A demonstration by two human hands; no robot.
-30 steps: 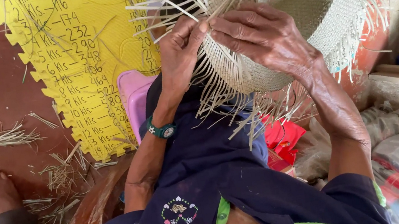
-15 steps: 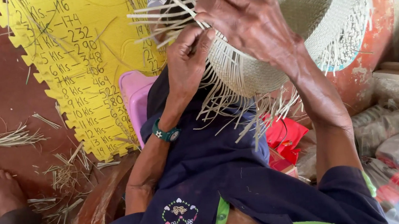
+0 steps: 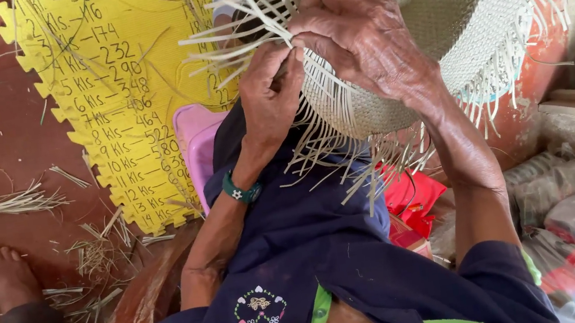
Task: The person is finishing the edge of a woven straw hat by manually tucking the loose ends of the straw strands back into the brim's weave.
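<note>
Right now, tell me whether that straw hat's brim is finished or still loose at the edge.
Unfinished. The straw hat has loose strands sticking out all round its rim, and both hands pinch some at the edge.

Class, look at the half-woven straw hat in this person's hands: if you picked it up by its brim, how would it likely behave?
The straw hat probably feels light, being thin open weave. Its woven crown looks fairly stiff, holding a dome between the left hand and right hand. The loose strands at the edge would likely flex and could snap or unravel.
</note>
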